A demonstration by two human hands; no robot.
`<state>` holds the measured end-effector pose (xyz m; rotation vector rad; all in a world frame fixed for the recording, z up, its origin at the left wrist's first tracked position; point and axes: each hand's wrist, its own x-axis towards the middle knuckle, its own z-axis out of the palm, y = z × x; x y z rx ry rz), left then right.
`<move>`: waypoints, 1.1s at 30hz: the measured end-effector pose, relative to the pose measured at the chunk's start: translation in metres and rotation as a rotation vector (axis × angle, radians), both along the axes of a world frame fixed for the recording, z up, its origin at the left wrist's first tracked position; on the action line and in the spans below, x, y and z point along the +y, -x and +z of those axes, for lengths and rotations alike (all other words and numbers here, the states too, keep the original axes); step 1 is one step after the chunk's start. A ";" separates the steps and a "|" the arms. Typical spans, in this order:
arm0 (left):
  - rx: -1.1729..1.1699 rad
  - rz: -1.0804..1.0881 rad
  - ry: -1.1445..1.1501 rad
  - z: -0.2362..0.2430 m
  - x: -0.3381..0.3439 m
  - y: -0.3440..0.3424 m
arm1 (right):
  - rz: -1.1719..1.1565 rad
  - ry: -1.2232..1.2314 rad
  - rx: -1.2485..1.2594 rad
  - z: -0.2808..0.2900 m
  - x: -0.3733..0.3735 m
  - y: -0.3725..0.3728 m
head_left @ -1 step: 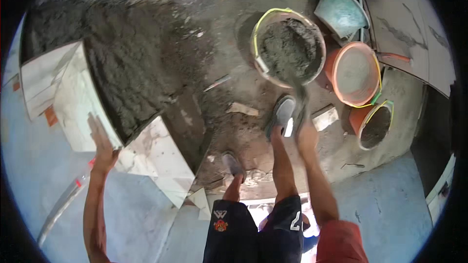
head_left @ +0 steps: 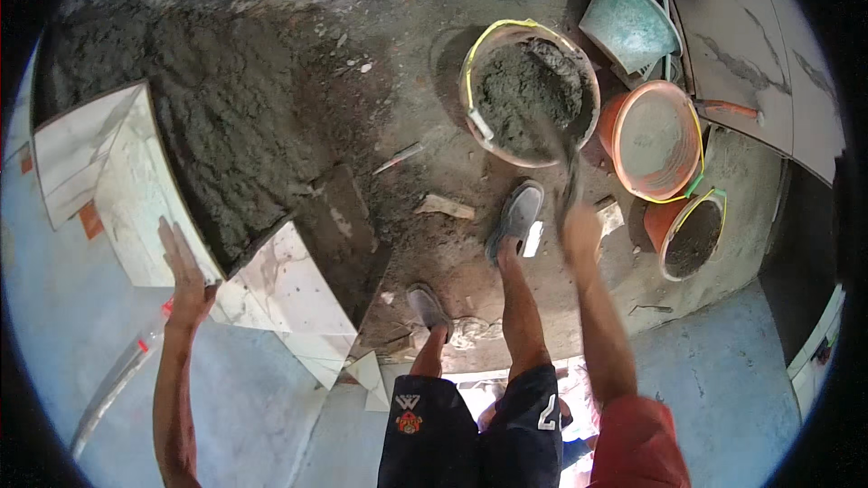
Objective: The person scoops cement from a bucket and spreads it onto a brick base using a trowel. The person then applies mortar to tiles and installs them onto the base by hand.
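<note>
My left hand (head_left: pixel 187 276) lies with fingers stretched out against the face of a white marbled tile (head_left: pixel 129 194), close to its corner. That tile stands along the edge of a spread bed of wet grey mortar (head_left: pixel 217 126). My right hand (head_left: pixel 581 228) is wrapped round a trowel (head_left: pixel 571 176), which is blurred by motion. Its far end reaches into a big bucket (head_left: pixel 470 117) of grey mortar (head_left: pixel 524 90) with a yellow-wrapped handle. A second marbled tile (head_left: pixel 294 285) lies beside the first, nearer to me.
At right are an orange bucket (head_left: pixel 608 122) of greyish liquid, a smaller orange bucket (head_left: pixel 662 226) and a tilted green basin (head_left: pixel 633 18). A hammer (head_left: pixel 731 108) lies by large tiles (head_left: pixel 737 45). A pen-like tool (head_left: pixel 398 158) and a broken piece (head_left: pixel 445 207) lie on the floor.
My right hand has moved slightly up and to the right, the trowel shifting with it at the bucket's rim. My left hand remains on the tile. The whole view has shifted a little.
</note>
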<state>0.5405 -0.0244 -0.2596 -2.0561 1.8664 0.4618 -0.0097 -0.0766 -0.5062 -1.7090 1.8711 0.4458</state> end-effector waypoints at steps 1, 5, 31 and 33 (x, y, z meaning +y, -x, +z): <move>0.028 0.003 -0.009 -0.009 0.000 0.006 | 0.340 0.193 0.097 -0.007 -0.046 0.018; 0.040 0.043 0.020 -0.005 -0.005 0.004 | 0.319 0.026 0.089 -0.057 -0.165 -0.007; -0.021 -0.049 -0.038 -0.014 -0.011 0.006 | -0.895 -0.400 -0.913 -0.050 -0.070 0.013; 0.071 0.112 -0.014 -0.008 -0.001 -0.008 | -0.965 -0.347 -1.053 -0.027 -0.059 0.001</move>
